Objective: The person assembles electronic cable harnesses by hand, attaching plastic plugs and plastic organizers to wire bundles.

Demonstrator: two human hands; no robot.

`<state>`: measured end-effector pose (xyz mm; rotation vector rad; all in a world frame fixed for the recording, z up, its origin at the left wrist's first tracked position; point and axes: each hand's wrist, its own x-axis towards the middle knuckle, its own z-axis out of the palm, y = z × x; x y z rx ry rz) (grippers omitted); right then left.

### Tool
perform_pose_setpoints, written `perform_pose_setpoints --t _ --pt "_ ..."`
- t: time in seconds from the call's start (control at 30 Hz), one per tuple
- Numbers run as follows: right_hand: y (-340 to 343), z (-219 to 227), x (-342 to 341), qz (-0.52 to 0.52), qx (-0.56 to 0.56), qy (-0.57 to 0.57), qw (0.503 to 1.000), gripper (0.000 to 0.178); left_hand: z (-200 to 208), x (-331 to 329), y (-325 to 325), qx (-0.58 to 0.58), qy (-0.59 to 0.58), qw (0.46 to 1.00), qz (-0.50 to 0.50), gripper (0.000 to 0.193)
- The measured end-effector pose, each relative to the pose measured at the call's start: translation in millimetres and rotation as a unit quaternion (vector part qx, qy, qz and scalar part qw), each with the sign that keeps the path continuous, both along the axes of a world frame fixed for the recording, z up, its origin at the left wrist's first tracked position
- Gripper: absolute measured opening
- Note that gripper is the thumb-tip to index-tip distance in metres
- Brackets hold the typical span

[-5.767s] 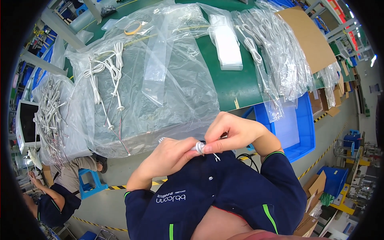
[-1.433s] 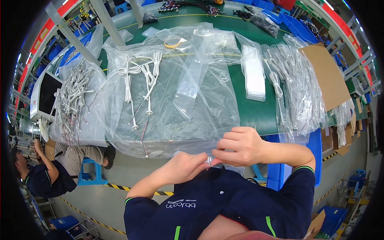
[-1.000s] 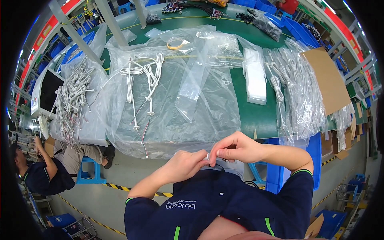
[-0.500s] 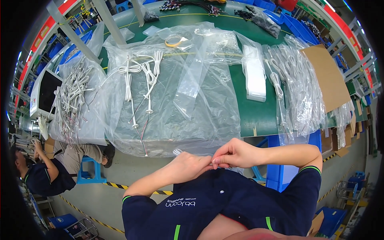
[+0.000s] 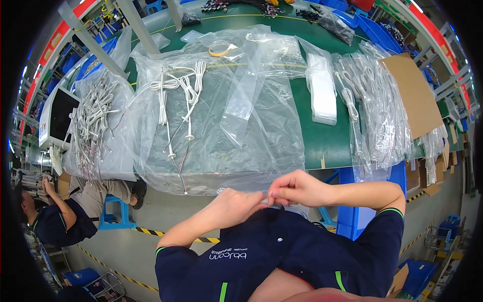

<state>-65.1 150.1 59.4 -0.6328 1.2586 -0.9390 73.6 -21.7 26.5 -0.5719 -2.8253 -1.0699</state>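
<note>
My left hand [image 5: 234, 207] is closed in front of my body, just off the table's near edge. Loops of a white cable [image 5: 220, 191] stick out past its far side; the rest is hidden by the hand. My right hand [image 5: 302, 189] pinches thumb and forefinger close to the left fingertips, where a small whitish piece shows; what it grips is too small to name. Beyond them, two coiled white cables [image 5: 190, 95] with thin dark and red wire ends lie on clear plastic sheeting [image 5: 261, 156]. An empty clear bag [image 5: 239, 113] rests to their right.
A stack of white bags [image 5: 322, 95] and bagged cables [image 5: 380, 116] lie at right beside a cardboard sheet [image 5: 415, 95]. Loose white cables [image 5: 93, 116] are heaped at left by a monitor [image 5: 58, 118]. A co-worker [image 5: 60, 216] sits far left. A blue bin [image 5: 352, 221] stands below the table.
My right hand has lifted slightly and its fingers have shifted, with more of a gap to the left fingertips. Fewer cable loops show past my left hand. The view has shifted slightly.
</note>
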Motion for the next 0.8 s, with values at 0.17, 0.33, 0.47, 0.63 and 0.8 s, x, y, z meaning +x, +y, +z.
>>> perform_pose_setpoints --t 0.17,0.33,0.47,0.63,0.8 --pt "-5.6 22.0 -5.7 0.013 -0.154 0.258 0.954 0.017 3.7 -10.0 -2.2 -0.013 0.029 0.999 0.041 0.020" --pt "-0.4 26.0 -4.9 0.044 -0.152 0.413 0.897 0.018 6.2 -14.4 -1.5 -0.028 0.022 0.999 0.024 0.022" --pt "0.6 19.9 -6.0 0.147 -0.264 0.595 0.745 0.020 9.2 -15.6 0.5 -0.036 0.001 0.999 -0.002 0.022" --pt "-9.6 38.8 -18.3 0.206 -0.331 0.605 0.695 0.020 23.6 -12.3 -7.3 0.004 -0.013 1.000 -0.009 0.020" --pt "-13.7 56.8 -16.9 0.177 -0.375 0.475 0.776 0.025 35.2 -12.0 -13.7 0.076 0.020 0.995 -0.064 0.016"
